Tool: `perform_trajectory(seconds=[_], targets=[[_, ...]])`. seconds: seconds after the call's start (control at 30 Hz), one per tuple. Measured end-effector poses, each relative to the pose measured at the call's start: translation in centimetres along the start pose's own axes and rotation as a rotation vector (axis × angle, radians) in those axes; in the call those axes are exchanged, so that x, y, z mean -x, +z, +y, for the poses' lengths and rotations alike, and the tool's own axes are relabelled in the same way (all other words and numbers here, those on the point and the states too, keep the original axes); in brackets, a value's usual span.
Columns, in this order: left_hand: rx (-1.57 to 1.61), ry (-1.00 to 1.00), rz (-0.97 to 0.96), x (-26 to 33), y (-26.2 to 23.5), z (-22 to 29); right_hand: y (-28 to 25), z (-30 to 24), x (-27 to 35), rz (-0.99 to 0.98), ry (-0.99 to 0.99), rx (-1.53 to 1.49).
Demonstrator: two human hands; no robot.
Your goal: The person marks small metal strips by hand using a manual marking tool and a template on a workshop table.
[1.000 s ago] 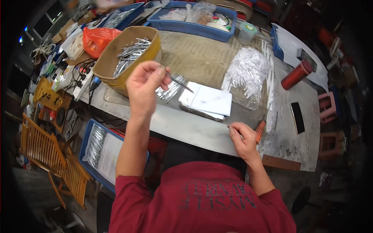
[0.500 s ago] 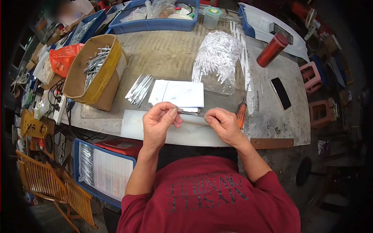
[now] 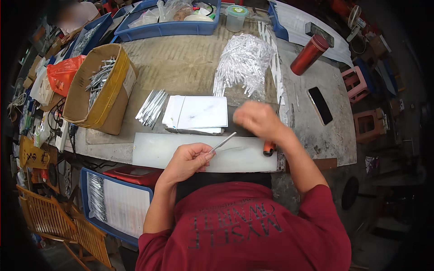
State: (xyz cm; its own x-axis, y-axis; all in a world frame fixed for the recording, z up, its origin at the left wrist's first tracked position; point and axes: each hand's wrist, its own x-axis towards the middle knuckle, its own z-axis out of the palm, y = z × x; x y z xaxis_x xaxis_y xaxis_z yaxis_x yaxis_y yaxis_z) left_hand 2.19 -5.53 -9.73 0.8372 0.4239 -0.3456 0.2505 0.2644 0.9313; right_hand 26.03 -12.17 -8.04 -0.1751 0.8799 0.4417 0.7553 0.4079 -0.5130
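Grey worktop [image 3: 332,142]: bearing white rectangular papers [image 3: 203,112]
Left hand [image 3: 192,158]: you're pinching a slim silvery rod [image 3: 224,142]
Right hand [image 3: 257,119]: hovering, blurred; grip unclear

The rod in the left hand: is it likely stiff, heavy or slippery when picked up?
The rod is probably stiff, since it juts straight from the left hand. Being so thin, it is likely light. Its smooth-looking grey surface may be slippery.
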Motion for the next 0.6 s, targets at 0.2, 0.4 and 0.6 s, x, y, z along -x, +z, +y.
perform_trajectory(seconds=[0.2, 0.4, 0.6], targets=[[0.136, -0.033, 0.017, -0.4, 0.4, -0.8, 0.8, 5.8, -1.9, -0.188, 0.506, 0.619], [0.13, -0.016, -0.012, -0.6, 0.3, -1.8, 1.7, 7.1, -3.2, -0.007, 0.602, 0.757], [0.124, -0.014, -0.027, -0.4, 0.6, -2.0, 1.9, 8.2, -2.9, -0.034, 0.494, 0.806]])
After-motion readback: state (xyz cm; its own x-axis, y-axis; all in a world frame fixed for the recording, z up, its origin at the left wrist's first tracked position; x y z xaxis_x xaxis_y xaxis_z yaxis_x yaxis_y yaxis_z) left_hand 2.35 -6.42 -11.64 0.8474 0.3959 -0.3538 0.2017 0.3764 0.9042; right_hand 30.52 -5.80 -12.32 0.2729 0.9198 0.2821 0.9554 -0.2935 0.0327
